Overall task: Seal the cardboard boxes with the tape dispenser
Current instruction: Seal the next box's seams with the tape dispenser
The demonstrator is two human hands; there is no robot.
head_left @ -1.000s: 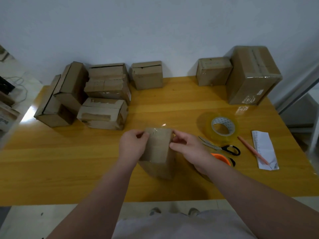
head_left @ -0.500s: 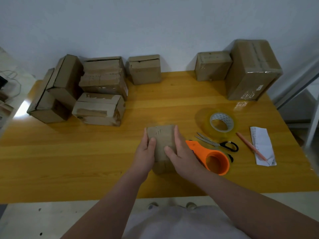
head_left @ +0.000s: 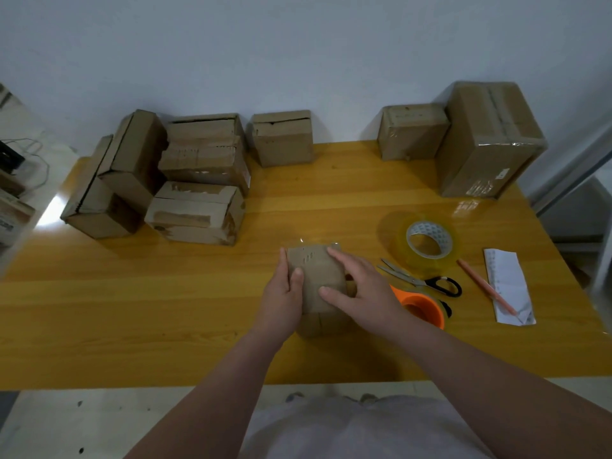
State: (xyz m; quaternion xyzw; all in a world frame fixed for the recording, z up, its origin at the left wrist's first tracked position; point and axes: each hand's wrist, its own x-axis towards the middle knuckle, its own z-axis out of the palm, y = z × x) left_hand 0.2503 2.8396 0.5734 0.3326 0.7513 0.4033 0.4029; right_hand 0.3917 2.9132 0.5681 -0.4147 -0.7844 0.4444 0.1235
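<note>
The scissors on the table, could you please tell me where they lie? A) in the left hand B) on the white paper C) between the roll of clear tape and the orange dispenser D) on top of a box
C: the scissors lie flat between the tape roll and the orange dispenser.

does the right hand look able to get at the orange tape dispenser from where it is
Probably yes. The right hand lies flat on the small box, and the orange tape dispenser sits on the table right beside its wrist, with nothing between them. The scissors lie just behind it, out of the way.
</note>
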